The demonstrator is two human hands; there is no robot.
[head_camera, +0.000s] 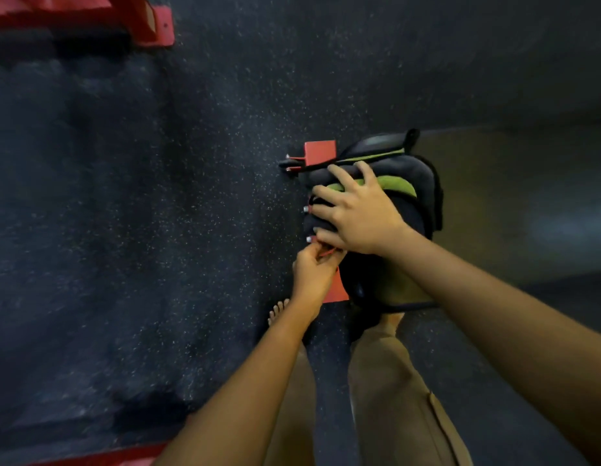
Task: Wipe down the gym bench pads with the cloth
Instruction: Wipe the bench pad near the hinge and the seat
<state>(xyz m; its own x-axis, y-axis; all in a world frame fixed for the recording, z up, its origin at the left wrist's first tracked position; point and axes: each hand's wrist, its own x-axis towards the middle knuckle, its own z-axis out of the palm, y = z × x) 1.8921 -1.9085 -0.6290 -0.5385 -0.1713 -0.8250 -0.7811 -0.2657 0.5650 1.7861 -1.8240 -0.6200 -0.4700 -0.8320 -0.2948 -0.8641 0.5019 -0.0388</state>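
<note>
Down on the black cushioned pad, the right grip lay spread flat over the green cloth.
The left grip pinched a thin red cord; it probably wanted freeing first, then long overlapping strokes.

Both bare arms reach forward and down, the right forearm slanting in from the right and the left rising straight from below. The right hand lies palm down, wrist straight, fingers spread wide and a little bent at the tips. Close under its thumb, the left hand has its fingers bunched together, pinching a thin red cord.
</note>
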